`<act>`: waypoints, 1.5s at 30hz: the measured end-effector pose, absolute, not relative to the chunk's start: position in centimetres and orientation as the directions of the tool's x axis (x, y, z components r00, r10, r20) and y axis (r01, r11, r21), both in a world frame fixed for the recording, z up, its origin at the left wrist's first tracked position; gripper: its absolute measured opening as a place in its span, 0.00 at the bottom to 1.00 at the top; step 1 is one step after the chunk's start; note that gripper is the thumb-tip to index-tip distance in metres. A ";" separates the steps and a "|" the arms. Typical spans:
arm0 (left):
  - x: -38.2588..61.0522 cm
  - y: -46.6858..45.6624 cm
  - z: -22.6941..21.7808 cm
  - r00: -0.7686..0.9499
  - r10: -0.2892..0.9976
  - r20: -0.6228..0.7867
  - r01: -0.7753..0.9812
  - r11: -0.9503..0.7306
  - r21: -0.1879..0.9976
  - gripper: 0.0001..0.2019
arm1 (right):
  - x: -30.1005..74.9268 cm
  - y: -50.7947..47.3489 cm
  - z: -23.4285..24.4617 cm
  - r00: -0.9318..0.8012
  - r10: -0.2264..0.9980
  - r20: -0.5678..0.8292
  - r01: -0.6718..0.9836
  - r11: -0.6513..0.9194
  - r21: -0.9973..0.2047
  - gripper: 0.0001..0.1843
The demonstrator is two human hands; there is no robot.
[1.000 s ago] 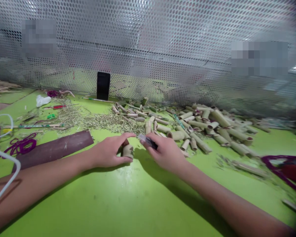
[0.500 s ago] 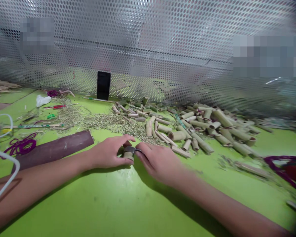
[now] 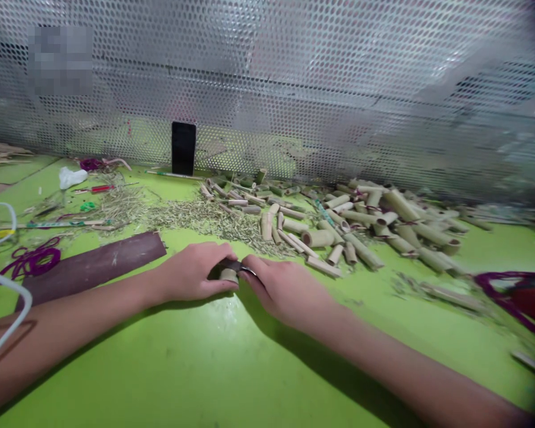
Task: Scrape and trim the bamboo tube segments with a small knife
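Our left hand [image 3: 191, 272] is clamped on a short bamboo tube [image 3: 229, 276] standing on the green counter [image 3: 196, 362]. Our right hand [image 3: 285, 291] pinches a small dark tool [image 3: 234, 266] against the tube's top, with a heap of bamboo tubes [image 3: 365, 235] just beyond.

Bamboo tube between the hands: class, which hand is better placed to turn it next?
Probably the left hand: its fingers curl around the short bamboo tube, while the right hand seems occupied, pinching a small dark tool against the tube's top.
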State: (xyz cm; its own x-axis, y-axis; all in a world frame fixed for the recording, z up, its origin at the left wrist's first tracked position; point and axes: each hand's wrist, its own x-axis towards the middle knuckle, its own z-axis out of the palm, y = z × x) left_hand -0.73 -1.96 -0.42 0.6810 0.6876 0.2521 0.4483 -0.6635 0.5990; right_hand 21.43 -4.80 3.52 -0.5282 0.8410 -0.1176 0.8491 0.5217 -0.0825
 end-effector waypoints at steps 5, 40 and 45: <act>-0.8 -1.9 -0.8 0.708 0.632 0.317 0.408 -0.731 0.547 0.17 | 21.8 -5.0 4.1 -0.532 0.828 -0.179 0.847 0.521 -0.107 0.11; -0.4 -1.8 -0.2 0.662 0.724 0.197 0.439 -0.587 0.681 0.28 | 22.1 -4.5 3.3 -0.521 0.845 0.117 0.681 0.494 -0.540 0.09; -0.6 -2.0 -0.1 0.643 0.745 0.179 0.475 -0.571 0.669 0.29 | 23.3 -3.3 3.8 -0.398 0.889 0.224 0.659 0.448 -0.605 0.10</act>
State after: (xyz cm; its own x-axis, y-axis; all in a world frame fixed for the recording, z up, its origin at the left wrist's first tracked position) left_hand -0.56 -1.98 -0.15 0.6430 0.7446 0.1793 0.4749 -0.5713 0.6694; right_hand 23.28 -3.26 3.78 -0.3983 0.8894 0.2244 0.6587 0.4476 -0.6048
